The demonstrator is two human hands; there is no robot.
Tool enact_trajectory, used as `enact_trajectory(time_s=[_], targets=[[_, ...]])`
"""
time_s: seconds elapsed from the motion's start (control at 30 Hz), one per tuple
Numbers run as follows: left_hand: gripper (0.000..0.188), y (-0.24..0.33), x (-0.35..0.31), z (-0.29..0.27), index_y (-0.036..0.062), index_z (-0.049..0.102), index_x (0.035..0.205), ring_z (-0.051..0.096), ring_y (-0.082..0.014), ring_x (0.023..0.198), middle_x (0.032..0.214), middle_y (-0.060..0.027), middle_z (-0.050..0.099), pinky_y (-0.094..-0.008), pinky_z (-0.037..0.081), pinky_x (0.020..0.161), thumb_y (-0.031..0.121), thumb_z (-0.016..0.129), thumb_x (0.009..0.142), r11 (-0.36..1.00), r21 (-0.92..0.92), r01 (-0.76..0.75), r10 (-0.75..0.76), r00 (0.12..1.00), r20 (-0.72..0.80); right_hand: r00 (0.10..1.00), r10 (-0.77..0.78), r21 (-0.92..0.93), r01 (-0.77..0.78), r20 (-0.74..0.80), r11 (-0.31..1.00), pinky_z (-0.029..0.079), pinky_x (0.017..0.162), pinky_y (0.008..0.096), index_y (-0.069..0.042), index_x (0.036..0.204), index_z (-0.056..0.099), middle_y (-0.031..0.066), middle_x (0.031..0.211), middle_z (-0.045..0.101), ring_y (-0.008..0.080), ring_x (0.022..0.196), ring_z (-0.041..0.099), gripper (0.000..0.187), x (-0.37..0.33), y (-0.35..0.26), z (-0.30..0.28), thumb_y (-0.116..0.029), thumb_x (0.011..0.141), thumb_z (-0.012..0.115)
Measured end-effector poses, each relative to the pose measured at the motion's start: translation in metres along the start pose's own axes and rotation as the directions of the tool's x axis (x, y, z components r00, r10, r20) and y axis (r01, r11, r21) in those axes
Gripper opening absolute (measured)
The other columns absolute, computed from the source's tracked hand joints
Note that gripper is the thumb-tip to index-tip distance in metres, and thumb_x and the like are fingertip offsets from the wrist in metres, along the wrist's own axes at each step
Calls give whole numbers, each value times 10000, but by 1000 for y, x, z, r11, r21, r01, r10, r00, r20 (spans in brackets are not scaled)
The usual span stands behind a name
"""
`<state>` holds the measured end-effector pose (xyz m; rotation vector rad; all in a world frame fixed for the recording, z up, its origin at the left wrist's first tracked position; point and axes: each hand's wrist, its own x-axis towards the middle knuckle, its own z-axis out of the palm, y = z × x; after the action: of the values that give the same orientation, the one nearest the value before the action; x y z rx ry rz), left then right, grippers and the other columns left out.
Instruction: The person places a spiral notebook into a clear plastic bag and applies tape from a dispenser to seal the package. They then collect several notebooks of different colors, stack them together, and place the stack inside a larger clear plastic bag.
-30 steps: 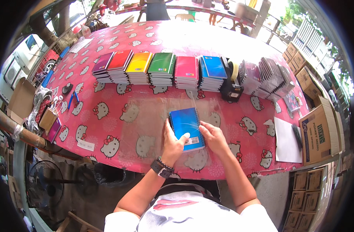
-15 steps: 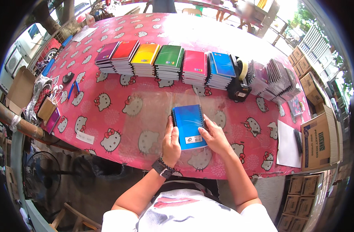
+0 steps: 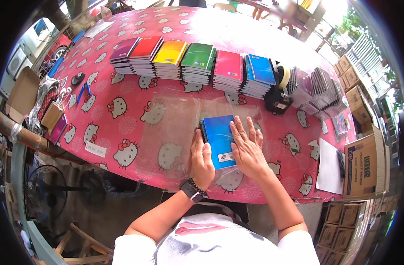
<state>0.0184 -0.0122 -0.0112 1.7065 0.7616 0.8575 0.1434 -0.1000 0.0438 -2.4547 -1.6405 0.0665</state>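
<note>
Note the pink worktop with blue notebook over clear plastic, between left grip (closure unclear) and right grip (flat, spread). See also fan, lower left, and cardboard boxes, right.

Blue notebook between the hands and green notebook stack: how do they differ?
The blue notebook sits between the left hand and right hand; the green stack stands farther back, untouched. The blue notebook shows a white label; the green stack's top cover, small coloured squares. Both are spiral-bound.
</note>
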Motion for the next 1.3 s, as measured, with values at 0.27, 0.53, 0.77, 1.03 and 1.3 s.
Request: enact_trajectory(time_s=[0.27, 0.53, 0.77, 1.03, 1.3], targets=[[495, -3, -2, 4, -75, 319, 1369, 359, -371, 1286, 1381, -267, 373, -398, 277, 1069, 234, 339, 983, 998, 23, -51, 53, 996, -72, 999, -27, -36, 27, -21, 999, 91, 1077, 565, -68, 1442, 250, 57, 1537, 143, 302, 1419, 52, 561, 0, -2, 3, -225, 915, 363], [628, -23, 48, -86, 20, 392, 1367, 146, -454, 1341, 1456, -241, 252, -493, 194, 1099, 358, 569, 868, 590, 794, -144, 179, 983, 46, 1000, 3, -72, -2, 19, 997, 89, 1077, 597, -86, 1448, 234, 44, 1536, 145, 294, 1418, 62, 554, 0, -3, 1, -266, 935, 333], [454, -1, 49, -108, 105, 581, 1198, 549, -293, 1028, 1100, -104, 619, -449, 449, 851, 201, 709, 773, 796, 582, -165, 209, 978, -9, 999, 4, -81, -1, 38, 997, 72, 1071, 618, -88, 1450, 232, 42, 1538, 132, 307, 1417, 28, 552, 2, -5, -4, -263, 938, 337], [759, 9, 32, -115, -45, 264, 1351, 625, -125, 735, 822, -77, 631, -235, 518, 684, -24, 714, 741, 806, -406, 432, -354, 900, 255, 951, -305, 254, 282, 52, 925, 360, 956, 456, -58, 1128, 561, 116, 1211, 486, 330, 1138, 418, 342, 19, -14, -24, -16, 789, 574], [467, 23, 38, -39, 23, 395, 1163, 580, -97, 713, 798, -33, 586, -206, 481, 651, 76, 699, 812, 484, -730, 483, -424, 859, 287, 1000, -4, 568, 18, -26, 823, 414, 874, 381, -23, 708, 674, 147, 875, 594, 283, 953, 510, 404, 39, -29, -22, -426, 729, 693]])
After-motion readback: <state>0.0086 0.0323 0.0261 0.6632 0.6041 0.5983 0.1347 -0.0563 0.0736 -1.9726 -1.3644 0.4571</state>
